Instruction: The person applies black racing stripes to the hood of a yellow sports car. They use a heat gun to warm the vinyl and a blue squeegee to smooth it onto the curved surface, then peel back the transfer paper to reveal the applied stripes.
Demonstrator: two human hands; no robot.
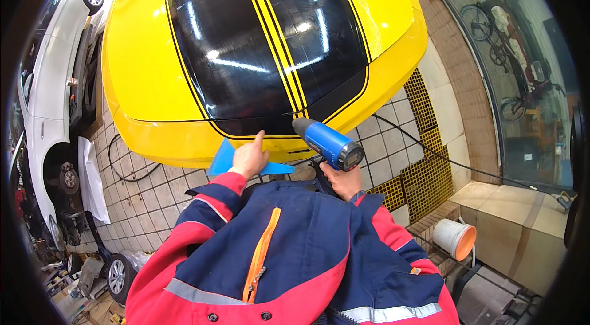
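My right hand [342, 182] is closed round the grip of a blue heat gun [327, 142]. Its dark nozzle points up and left, at the black lower edge of the panel. With my left hand [250, 158] I hold a flat blue plastic squeegee [224, 156], parts of it showing on both sides of the hand. The left index finger stretches toward the panel's edge; whether it touches cannot be made out. Before me is a yellow car [144, 61], its panel covered by a glossy black area [224, 36] with yellow stripes that reflects the ceiling lights.
A white car [52, 79] stands at the left, one wheel hub bare. A loose wheel [120, 277] lies lower left. Yellow floor grating [427, 180], a black cable [424, 145] and a white bucket [452, 237] are at the right, near a glass wall [522, 67].
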